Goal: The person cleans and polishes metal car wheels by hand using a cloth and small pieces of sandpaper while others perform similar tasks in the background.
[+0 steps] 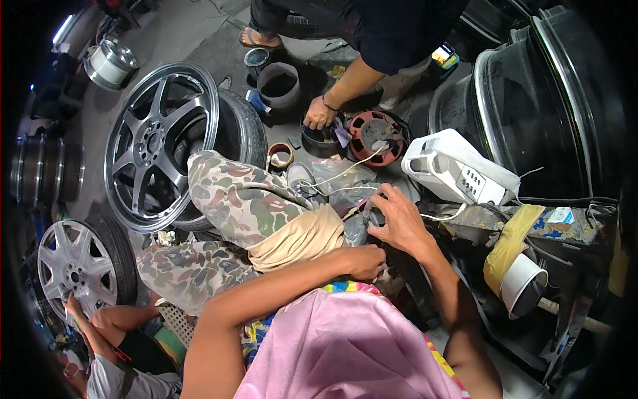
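Note:
My left hand (368, 262) lies low beside my lap, its fingers curled; whether something is in them is hidden. Above it my right hand (398, 217) bends its fingers at a crumpled grey plastic bag (355, 228); whether it grips the bag cannot be told. A tan cloth (304, 239) lies over my camouflage trousers (249, 199). A white cable runs past my right hand. A silver six-spoke alloy wheel rim (159, 144) leans on a tyre (244, 134) beyond my knee. Near the top, another person's hand (320, 113) reaches into a dark round container (321, 142).
A red cable reel (376, 137), a tape roll (280, 155) and a grey pot (279, 87) stand on the floor. At right, a white device (458, 167) rests by a cluttered ledge (563, 227) and large rims (528, 109). Another person sits lower left by a multi-spoke rim (75, 269).

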`<action>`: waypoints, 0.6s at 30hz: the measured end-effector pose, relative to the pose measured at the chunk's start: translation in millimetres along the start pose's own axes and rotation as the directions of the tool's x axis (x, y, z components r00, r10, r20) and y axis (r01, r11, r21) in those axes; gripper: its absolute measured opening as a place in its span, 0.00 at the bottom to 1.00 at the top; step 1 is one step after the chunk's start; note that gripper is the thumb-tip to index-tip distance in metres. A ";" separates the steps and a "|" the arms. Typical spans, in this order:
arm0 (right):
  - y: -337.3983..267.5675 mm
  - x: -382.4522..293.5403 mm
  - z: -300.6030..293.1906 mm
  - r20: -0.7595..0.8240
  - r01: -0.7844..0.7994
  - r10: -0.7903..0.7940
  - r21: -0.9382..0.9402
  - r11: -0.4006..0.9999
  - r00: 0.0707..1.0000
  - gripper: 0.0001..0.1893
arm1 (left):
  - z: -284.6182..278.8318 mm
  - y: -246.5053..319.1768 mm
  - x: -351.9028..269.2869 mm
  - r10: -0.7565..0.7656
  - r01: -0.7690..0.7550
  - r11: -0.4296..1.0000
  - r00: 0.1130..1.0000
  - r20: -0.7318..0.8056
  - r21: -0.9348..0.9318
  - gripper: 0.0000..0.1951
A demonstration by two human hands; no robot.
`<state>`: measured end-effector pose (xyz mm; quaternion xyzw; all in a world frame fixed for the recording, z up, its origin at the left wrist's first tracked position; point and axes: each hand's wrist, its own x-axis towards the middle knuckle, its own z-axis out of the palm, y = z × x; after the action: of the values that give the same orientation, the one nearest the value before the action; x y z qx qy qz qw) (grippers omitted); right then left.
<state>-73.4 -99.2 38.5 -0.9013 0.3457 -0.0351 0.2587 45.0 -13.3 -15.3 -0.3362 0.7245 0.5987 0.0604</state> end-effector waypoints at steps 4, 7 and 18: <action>3.1 -1.8 -1.8 0.030 -0.010 0.010 0.020 1.000 1.000 0.26 | -38.4 29.9 -109.0 0.276 -0.385 0.864 0.901 -0.336 -0.323 0.18; 3.7 -2.4 0.0 0.048 -0.010 0.011 -0.026 1.000 0.999 0.24 | -58.3 39.0 -194.6 0.254 -0.504 0.754 0.815 -0.520 -0.421 0.20; 1.4 -9.3 98.5 -0.003 0.067 -0.069 -0.195 0.978 0.998 0.19 | -23.4 -17.7 -345.1 -0.123 -0.882 0.452 0.085 -0.989 -0.132 0.11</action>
<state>-57.4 -50.5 -46.1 -0.9334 0.3177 -0.0141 0.1661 326.9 107.6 145.6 -0.3606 0.3292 0.4837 -0.7264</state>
